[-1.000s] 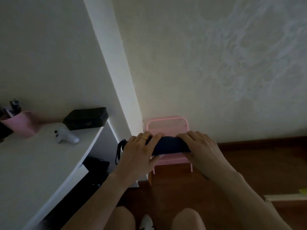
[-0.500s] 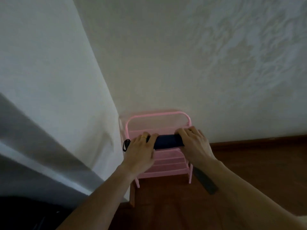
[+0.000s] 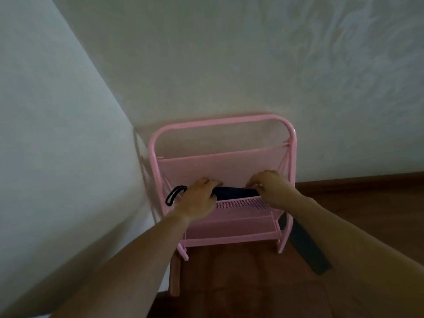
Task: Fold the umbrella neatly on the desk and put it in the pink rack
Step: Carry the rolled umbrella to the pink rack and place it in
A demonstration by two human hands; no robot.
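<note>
Pink mesh rack, against wall, on wood floor.
Navy folded umbrella lay crosswise in upper tier; left hand and right hand each curled around 1 end; black wrist loop hung leftward.

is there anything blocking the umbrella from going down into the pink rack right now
Nothing visible blocks it. The folded umbrella, gripped by the left hand and right hand, sits just behind the pink rack's upper mesh front, and what shows of that pocket holds nothing else.
</note>
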